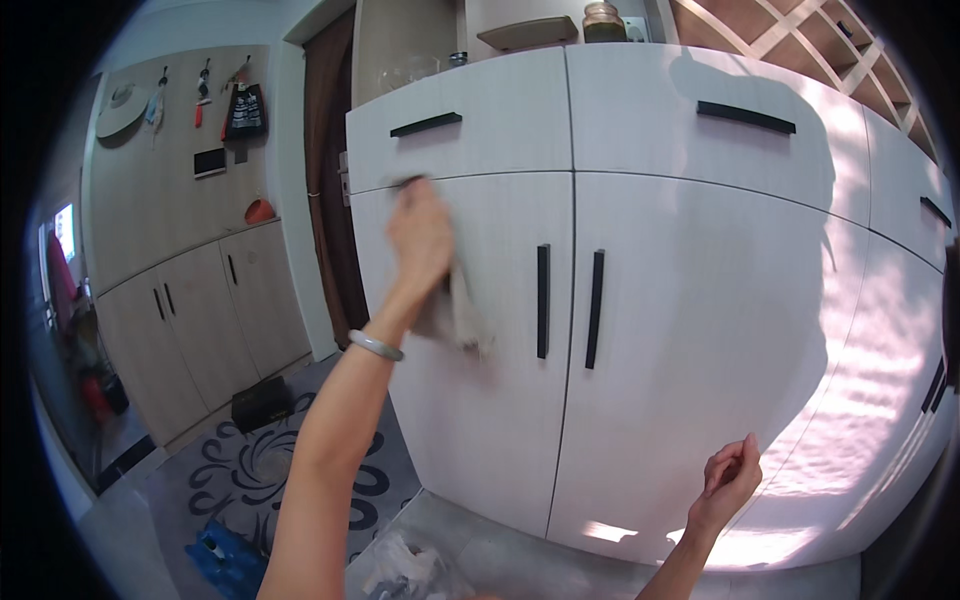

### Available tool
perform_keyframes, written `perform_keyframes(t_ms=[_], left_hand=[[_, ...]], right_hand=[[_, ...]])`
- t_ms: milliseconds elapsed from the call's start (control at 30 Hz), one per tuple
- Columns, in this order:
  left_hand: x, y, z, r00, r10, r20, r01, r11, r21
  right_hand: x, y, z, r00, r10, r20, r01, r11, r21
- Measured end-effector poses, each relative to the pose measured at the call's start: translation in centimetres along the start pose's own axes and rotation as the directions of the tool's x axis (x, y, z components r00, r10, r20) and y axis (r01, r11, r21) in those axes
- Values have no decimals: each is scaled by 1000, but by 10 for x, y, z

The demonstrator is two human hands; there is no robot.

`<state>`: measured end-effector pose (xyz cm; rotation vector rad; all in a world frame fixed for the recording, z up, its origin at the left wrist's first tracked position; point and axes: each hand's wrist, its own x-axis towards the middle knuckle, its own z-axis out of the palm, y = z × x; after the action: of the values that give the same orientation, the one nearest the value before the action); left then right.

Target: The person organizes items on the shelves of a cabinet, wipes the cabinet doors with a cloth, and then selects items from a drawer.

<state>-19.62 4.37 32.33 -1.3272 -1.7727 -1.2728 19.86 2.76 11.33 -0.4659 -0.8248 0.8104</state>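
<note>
My left hand (421,236) grips a beige cloth (457,319) against the upper part of a white cabinet door (487,405), just under the drawer seam. Motion blurs the hand and the cloth, which hangs below my fingers. A pale bangle (376,346) circles my left wrist. My right hand (726,480) is low on the right, in front of the neighbouring cabinet door (675,337). Its fingers are loosely curled in, and nothing shows in them. Two upright black handles (544,300) flank the gap between the doors.
Black drawer handles (426,124) jut out above. A jar (603,24) and glassware (409,71) stand on the cabinet top. On the floor are a patterned mat (251,469), a black box (262,403), a blue item (225,559) and a clear plastic bag (409,566). Curtained doorway (326,172) at left.
</note>
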Motion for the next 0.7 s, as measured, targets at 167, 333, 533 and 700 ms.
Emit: perform_keyframes(t_ms=[167,333,533,700], left_hand=[[5,13,36,860,478,-181,-494,867,-59],[20,-27,27,887,329,-323,-371,926,-76],[14,-3,17,828,483,-284,-523,848,-83],[22,-5,22,852,375,-364,-432,898,-87]], right_hand=[[-1,17,5,999,40,18,-38,997,-67],[2,20,2,997,63,35,-57,987,-150],[6,34,2,992,116,42,-106,976,-190],[1,30,3,990,114,88,-93,973,-213]])
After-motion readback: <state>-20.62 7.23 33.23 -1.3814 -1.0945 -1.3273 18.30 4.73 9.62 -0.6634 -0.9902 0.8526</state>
